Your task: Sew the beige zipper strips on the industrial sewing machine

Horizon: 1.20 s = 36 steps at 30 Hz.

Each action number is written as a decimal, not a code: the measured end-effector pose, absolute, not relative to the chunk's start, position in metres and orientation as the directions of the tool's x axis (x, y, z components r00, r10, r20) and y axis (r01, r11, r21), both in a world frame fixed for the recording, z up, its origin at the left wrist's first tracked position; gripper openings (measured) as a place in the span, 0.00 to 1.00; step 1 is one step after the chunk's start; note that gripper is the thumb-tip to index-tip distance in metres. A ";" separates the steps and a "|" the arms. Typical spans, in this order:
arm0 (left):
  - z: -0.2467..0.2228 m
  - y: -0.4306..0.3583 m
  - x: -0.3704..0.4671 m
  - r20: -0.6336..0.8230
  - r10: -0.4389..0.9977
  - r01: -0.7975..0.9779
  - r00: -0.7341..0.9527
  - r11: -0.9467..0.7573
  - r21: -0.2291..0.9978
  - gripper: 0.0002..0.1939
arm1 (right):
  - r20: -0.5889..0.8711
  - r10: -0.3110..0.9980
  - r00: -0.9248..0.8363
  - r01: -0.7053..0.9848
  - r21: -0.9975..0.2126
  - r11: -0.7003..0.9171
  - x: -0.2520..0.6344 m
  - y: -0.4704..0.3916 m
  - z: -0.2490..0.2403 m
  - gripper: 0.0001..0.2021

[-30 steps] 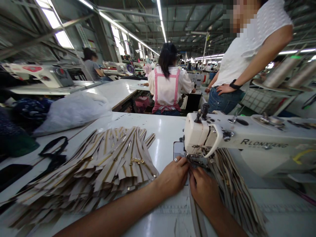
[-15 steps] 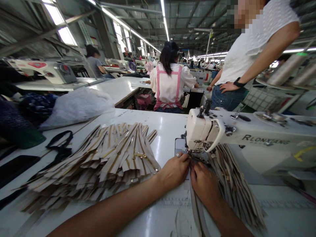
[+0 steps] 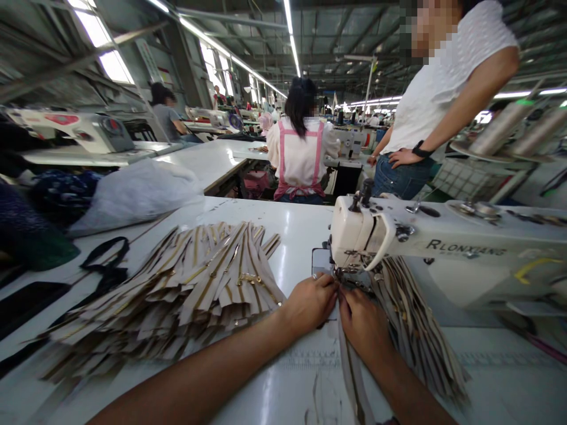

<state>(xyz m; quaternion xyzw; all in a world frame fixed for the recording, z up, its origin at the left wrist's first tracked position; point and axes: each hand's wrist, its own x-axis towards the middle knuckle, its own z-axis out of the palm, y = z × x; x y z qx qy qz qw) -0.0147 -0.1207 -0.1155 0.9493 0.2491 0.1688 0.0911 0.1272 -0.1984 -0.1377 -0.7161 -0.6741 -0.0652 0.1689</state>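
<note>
One zipper strip (image 3: 352, 372) is pinched by left hand (image 3: 312, 302) and right hand (image 3: 365, 321) beside the sewing machine (image 3: 443, 233), apparently for steady alignment.

Reaches forward with both bare forearms (image 3: 217, 363) angled inward. Holds left hand (image 3: 311, 303) and right hand (image 3: 365, 319) close together, fingers (image 3: 326, 283) curled.
</note>
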 end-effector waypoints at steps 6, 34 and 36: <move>-0.113 -0.120 -0.016 0.279 0.495 0.441 0.823 -0.866 0.236 0.11 | 0.308 0.947 0.097 0.976 -0.214 -0.031 0.127 -0.200 -0.134 0.14; -0.114 -0.123 -0.018 0.299 0.446 0.423 0.844 -0.895 0.140 0.14 | 0.402 0.915 -0.022 0.984 -0.152 0.091 0.124 -0.238 -0.149 0.16; -0.115 -0.123 -0.020 0.312 0.430 0.406 0.847 -0.903 0.140 0.14 | 0.380 0.925 -0.014 0.983 -0.165 0.083 0.123 -0.237 -0.147 0.16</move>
